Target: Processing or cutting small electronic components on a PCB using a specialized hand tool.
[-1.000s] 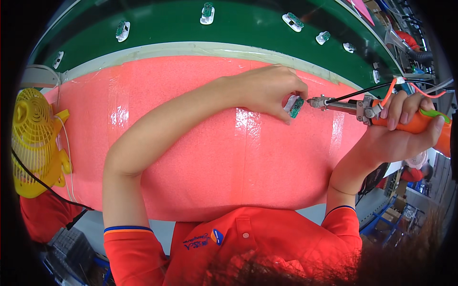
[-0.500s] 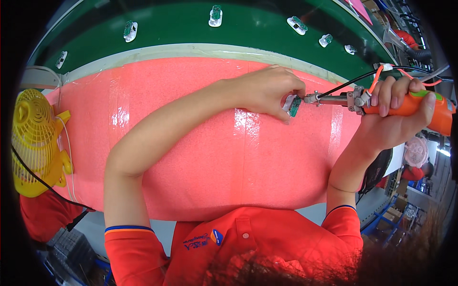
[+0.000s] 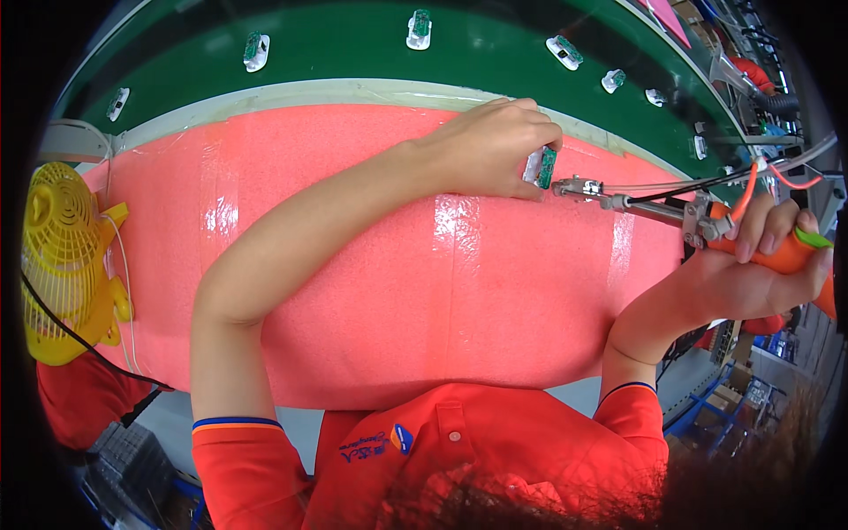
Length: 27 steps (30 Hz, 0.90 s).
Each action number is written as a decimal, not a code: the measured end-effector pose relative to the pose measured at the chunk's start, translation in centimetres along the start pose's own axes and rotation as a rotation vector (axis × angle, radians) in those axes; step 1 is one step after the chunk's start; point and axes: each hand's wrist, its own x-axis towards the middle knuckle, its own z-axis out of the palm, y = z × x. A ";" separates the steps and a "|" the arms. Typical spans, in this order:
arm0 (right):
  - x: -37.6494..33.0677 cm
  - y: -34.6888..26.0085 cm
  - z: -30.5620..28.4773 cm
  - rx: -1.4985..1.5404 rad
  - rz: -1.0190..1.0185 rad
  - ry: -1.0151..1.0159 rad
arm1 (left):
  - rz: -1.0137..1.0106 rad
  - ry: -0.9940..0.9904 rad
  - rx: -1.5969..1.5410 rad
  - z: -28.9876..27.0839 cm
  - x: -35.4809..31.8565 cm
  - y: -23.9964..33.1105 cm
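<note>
My left hand point(image 3: 495, 146) reaches over the pink padded surface and pinches a small white housing with a green circuit board point(image 3: 547, 168) between thumb and fingers. My right hand point(image 3: 751, 274) is wrapped round the orange handle of a power screwdriver point(image 3: 654, 208), which has a long metal nose. The screwdriver's tip sits close by the lower end of the board; whether it touches cannot be told. Part of the housing is hidden by my fingers.
Behind the pink padding point(image 3: 353, 291) runs a green conveyor belt point(image 3: 336, 53) carrying several similar white housings point(image 3: 419, 35). A yellow fan point(image 3: 66, 256) stands at the left. Cables and a hose point(image 3: 813, 159) lead off from the tool at the right.
My right hand has drawn the screwdriver to the right and nearer to me. My left hand has raised and turned the housing slightly. Housings on the belt have shifted right.
</note>
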 end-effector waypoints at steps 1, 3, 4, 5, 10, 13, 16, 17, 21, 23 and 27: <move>-0.1 0.6 0.8 0.046 0.014 0.043 | -0.011 -0.019 -0.001 -0.1 0.0 0.0; -0.7 1.2 2.6 0.076 0.074 0.156 | 0.001 -0.024 0.004 0.0 0.0 0.0; -0.7 1.3 2.3 0.075 0.074 0.155 | 0.012 -0.029 0.011 0.1 0.1 -0.1; -0.7 1.7 1.9 0.084 0.073 0.079 | 0.010 -0.028 0.011 0.0 0.1 0.0; -1.1 1.6 1.8 0.100 0.092 -0.002 | 0.000 -0.011 0.030 0.2 0.0 0.0; -1.2 1.6 1.9 0.080 0.076 -0.005 | 0.004 -0.005 0.007 0.2 0.0 -0.1; -1.3 2.0 2.1 0.097 0.093 0.011 | 0.009 0.008 0.009 0.4 0.0 -0.3; -1.3 2.2 2.1 0.106 0.098 0.002 | 0.010 0.008 0.009 0.3 0.0 -0.2; -1.6 2.3 2.3 0.116 0.139 -0.040 | 0.046 0.001 0.022 0.2 0.1 -0.2; -1.5 2.5 2.3 0.104 0.132 -0.061 | 0.072 0.004 0.037 0.2 0.2 -0.1; -1.4 2.6 2.4 0.165 0.144 -0.019 | 0.071 -0.003 0.055 0.1 0.2 -0.3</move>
